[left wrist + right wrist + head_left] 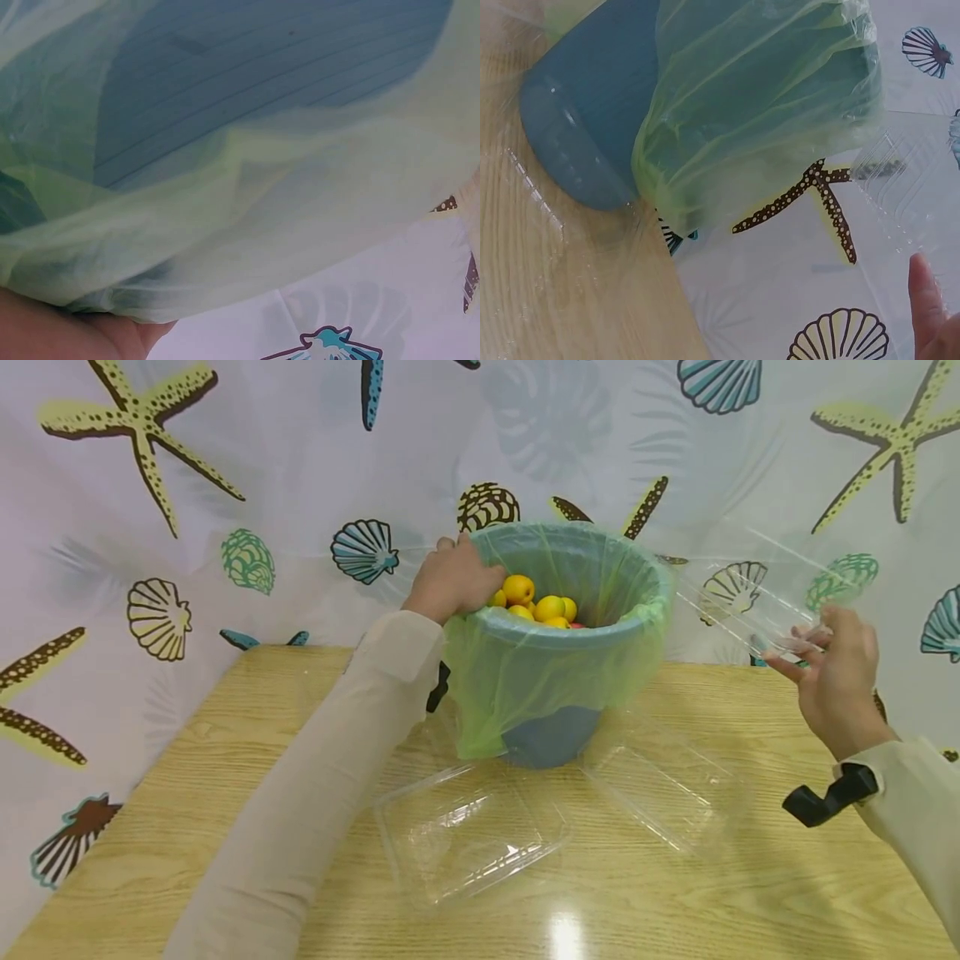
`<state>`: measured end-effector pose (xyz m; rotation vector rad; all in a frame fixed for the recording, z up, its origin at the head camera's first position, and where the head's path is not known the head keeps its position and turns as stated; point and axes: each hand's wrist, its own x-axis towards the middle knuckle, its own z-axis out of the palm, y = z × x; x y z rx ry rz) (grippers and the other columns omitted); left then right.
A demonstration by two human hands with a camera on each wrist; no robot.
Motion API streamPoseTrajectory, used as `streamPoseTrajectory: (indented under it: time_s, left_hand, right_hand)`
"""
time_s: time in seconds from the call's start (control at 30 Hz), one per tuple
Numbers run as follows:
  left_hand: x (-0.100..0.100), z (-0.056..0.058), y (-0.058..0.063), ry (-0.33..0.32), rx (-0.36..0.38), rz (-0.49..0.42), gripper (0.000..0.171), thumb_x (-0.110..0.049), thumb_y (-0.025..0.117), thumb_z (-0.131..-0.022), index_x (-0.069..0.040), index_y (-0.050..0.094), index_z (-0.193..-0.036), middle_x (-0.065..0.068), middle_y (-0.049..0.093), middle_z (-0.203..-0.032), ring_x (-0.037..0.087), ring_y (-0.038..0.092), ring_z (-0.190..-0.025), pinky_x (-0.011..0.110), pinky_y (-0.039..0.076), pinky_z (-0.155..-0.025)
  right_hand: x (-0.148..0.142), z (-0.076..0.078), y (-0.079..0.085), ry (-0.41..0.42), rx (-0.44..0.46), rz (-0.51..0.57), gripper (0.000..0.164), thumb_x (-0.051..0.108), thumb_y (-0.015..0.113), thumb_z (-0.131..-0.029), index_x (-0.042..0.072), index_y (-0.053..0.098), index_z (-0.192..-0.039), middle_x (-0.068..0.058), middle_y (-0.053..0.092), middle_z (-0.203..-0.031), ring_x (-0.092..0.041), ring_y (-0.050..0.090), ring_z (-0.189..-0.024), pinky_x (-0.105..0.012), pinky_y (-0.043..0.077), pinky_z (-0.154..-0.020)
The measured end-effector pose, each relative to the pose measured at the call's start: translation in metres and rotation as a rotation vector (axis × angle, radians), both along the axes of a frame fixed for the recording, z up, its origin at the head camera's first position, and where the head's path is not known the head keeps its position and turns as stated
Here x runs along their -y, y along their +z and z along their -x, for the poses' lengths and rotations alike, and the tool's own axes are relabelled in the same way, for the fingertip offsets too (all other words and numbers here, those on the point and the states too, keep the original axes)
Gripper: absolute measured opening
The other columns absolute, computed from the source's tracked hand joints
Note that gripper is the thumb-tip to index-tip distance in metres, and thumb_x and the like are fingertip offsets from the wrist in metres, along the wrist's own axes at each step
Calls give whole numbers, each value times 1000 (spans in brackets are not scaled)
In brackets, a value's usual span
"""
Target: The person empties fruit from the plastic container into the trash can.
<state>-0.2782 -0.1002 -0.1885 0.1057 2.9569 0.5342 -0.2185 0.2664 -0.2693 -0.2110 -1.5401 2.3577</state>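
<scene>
A blue bin with a thin yellow-green bag folded over its rim stands on the table. Inside lie several yellow-orange fruits and a bit of something red. My left hand grips the bin's left rim over the bag; in the left wrist view the bag and bin wall fill most of the picture. Off to the right, my right hand holds a clear plastic container in the air, pinched at its edge. Part of that container shows beside a finger in the right wrist view.
Two more clear plastic containers lie on the wooden table: one in front of the bin, another to its right. Behind the table hangs a white cloth printed with shells and starfish.
</scene>
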Motion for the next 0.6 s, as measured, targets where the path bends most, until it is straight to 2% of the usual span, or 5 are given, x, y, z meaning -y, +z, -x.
streamPoseTrajectory:
  time_s: [0.1, 0.2, 0.4, 0.5, 0.6]
  left_hand:
    - [1, 0, 0, 7, 2, -5, 75, -42, 30, -100, -3, -7, -152, 21, 4, -158, 39, 21, -142, 47, 28, -114]
    - [1, 1, -1, 8, -4, -5, 75, -42, 31, -100, -3, -6, -152, 21, 5, -158, 39, 23, -142, 47, 29, -114]
    - [1, 1, -1, 5, -1, -4, 75, -42, 30, -100, -2, -6, -152, 21, 4, -158, 40, 23, -141, 46, 29, -114]
    - [1, 1, -1, 3, 2, -2, 75, -42, 30, -100, -2, -6, -152, 21, 4, -158, 39, 24, -141, 46, 30, -113]
    - [1, 1, -1, 7, 3, -3, 75, -43, 30, -100, -2, -6, -152, 21, 4, -158, 39, 23, -141, 46, 30, -113]
  right_hand:
    - [-3, -2, -5, -6, 3, -19, 27, 29, 52, -94, 20, 31, -109, 0, 35, -101, -15, 41, -113, -26, 57, -61]
    - [-6, -4, -12, 10, 0, -38, 27, 30, 52, -95, 19, 30, -108, 1, 33, -104, -15, 43, -110, -26, 57, -61]
    - [-16, -9, -31, 75, -30, 14, 24, 23, 53, -96, 14, 33, -107, -4, 40, -93, -15, 55, -76, -30, 58, -59]
    - [-21, -11, -42, 117, -45, 5, 17, 20, 52, -97, 5, 48, -89, -5, 44, -93, -16, 58, -64, -32, 59, -59]
    - [-25, -12, -53, 176, -65, -1, 32, 17, 51, -97, 2, 53, -69, -7, 48, -91, -20, 61, -62, -34, 59, -60]
